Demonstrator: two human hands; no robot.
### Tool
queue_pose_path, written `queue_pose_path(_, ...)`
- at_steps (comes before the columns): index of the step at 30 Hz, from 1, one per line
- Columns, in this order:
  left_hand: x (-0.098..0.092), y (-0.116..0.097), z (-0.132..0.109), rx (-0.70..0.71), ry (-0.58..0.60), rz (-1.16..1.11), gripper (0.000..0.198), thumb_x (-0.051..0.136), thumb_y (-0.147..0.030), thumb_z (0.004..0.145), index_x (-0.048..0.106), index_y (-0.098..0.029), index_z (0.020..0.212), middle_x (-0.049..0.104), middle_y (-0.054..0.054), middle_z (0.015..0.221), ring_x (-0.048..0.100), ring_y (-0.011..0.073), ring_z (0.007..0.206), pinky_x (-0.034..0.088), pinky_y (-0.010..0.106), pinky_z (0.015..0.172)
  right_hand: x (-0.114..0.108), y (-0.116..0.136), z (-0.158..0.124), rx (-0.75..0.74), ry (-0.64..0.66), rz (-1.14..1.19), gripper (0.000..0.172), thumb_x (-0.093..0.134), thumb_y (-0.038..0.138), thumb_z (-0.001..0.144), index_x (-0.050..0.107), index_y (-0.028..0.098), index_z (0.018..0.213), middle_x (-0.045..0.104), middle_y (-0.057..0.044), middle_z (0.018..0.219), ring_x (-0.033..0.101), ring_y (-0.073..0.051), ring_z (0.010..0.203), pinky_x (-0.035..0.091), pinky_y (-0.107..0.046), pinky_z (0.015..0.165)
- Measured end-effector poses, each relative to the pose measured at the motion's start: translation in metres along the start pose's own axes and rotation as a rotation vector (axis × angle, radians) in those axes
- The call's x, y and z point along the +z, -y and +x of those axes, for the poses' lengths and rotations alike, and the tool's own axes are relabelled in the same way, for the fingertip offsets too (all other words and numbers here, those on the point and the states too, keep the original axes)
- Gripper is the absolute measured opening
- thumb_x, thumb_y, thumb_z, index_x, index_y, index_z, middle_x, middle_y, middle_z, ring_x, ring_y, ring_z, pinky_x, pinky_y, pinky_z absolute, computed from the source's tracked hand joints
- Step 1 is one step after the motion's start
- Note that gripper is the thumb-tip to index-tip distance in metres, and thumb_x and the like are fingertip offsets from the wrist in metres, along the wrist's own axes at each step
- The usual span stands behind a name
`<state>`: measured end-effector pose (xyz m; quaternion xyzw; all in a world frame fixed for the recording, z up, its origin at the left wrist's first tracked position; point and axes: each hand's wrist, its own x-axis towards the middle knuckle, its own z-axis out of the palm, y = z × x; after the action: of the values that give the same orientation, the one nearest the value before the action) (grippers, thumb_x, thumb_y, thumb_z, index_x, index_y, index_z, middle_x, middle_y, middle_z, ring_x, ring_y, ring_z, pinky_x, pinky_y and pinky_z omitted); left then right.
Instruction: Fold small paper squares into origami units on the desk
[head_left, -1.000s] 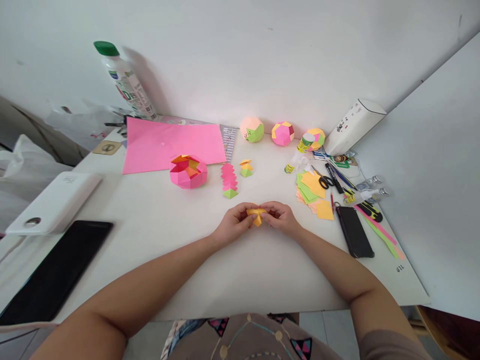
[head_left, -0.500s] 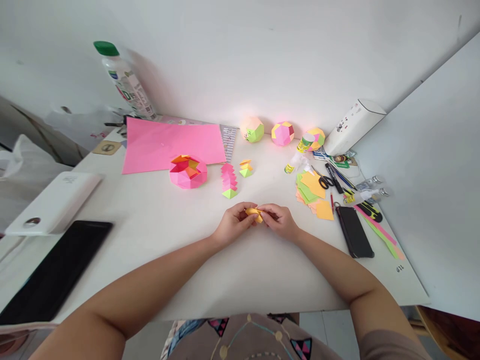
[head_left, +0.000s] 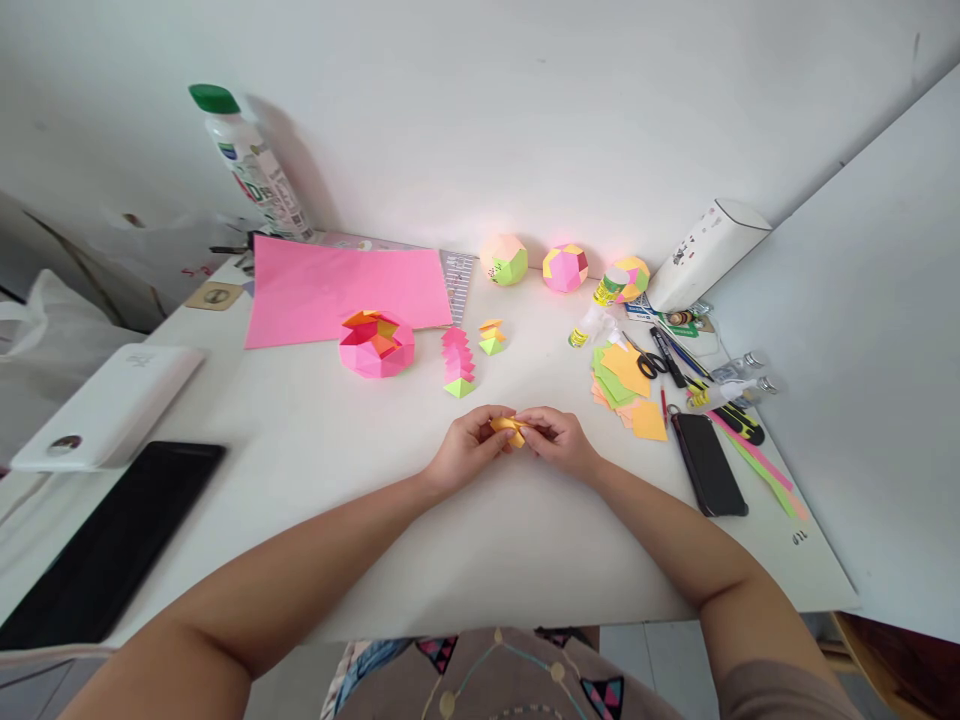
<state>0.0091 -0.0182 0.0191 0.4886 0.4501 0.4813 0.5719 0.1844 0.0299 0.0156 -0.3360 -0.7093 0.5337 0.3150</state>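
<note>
**Folded orange paper [head_left: 508,430] being pinched from both sides**

The left hand [head_left: 469,447] is gripping one end between thumb and curled fingers; the right hand [head_left: 559,440] is gripping the other likewise. The paper is sitting between the two sets of fingertips, showing angled creases, its ends disappearing behind them. Beyond the left hand, a pink pleated strip [head_left: 457,358] is lying.

My left hand [head_left: 466,452] has room leftward to the black tablet [head_left: 112,545]; pleated pink strip [head_left: 457,352] blocks ahead. Paper squares [head_left: 616,378], black phone [head_left: 709,465] bar my right hand [head_left: 564,442] rightward.
</note>
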Motion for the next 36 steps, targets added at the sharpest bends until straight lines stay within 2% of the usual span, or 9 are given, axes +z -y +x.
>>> queue_pose_path(5,0.000,0.000,0.000,-0.002,-0.004,0.004,0.031,0.061,-0.038,0.076,0.056,-0.016,0.098,0.066,0.004,0.082,0.063,0.0149,0.070,0.051,0.029,0.064,0.000,0.001,0.000,0.010,0.000,-0.007,0.025,0.056,0.034,0.082,0.063,0.018,0.100,0.066,-0.006,0.084,0.056,-0.009,0.055,0.048,-0.023,0.051)
queue_pose_path(11,0.000,0.001,0.002,-0.033,-0.034,0.021,0.032,0.060,-0.040,0.076,0.055,-0.016,0.097,0.067,0.004,0.080,0.064,0.0155,0.070,0.049,0.027,0.059,0.001,0.008,0.001,-0.036,-0.060,-0.057,0.023,0.057,0.034,0.081,0.065,0.017,0.095,0.065,-0.006,0.082,0.054,-0.010,0.055,0.047,-0.023,0.051)
queue_pose_path(17,0.002,-0.003,0.002,-0.036,-0.050,0.046,0.035,0.060,-0.042,0.076,0.050,-0.017,0.099,0.065,-0.001,0.066,0.064,0.0150,0.064,0.052,0.030,0.064,0.002,0.010,0.000,-0.034,-0.064,-0.082,0.029,0.064,0.034,0.075,0.064,0.017,0.098,0.061,-0.002,0.072,0.049,-0.008,0.052,0.042,-0.021,0.046)
queue_pose_path(22,0.003,-0.007,-0.001,-0.066,-0.036,0.063,0.037,0.057,-0.044,0.078,0.048,-0.018,0.103,0.067,0.001,0.071,0.066,0.0172,0.070,0.052,0.034,0.070,0.004,0.011,-0.001,-0.051,-0.070,-0.087,0.027,0.061,0.031,0.076,0.064,0.016,0.098,0.063,-0.003,0.075,0.049,-0.008,0.052,0.041,-0.021,0.047)
queue_pose_path(27,0.002,-0.001,-0.001,-0.051,-0.020,0.075,0.034,0.055,-0.041,0.081,0.046,-0.018,0.105,0.065,0.001,0.069,0.065,0.0164,0.069,0.053,0.036,0.073,0.005,0.008,-0.001,-0.088,-0.101,-0.107,0.023,0.060,0.028,0.077,0.065,0.016,0.096,0.065,-0.005,0.080,0.049,-0.008,0.053,0.042,-0.021,0.048)
queue_pose_path(32,0.001,0.006,0.001,0.070,-0.025,0.105,0.029,0.054,-0.038,0.083,0.050,-0.020,0.106,0.059,0.005,0.095,0.064,0.0135,0.072,0.055,0.035,0.074,0.004,0.005,-0.001,-0.096,-0.104,-0.120,0.022,0.058,0.028,0.080,0.066,0.016,0.096,0.067,-0.005,0.080,0.051,-0.008,0.051,0.043,-0.022,0.047)
queue_pose_path(36,0.001,0.008,0.002,0.097,-0.033,0.122,0.028,0.053,-0.037,0.083,0.054,-0.022,0.107,0.048,0.006,0.110,0.063,0.0109,0.070,0.056,0.034,0.072,0.004,0.008,-0.002,-0.095,-0.090,-0.129,0.022,0.057,0.029,0.081,0.067,0.016,0.096,0.067,-0.004,0.079,0.051,-0.008,0.050,0.043,-0.021,0.047)
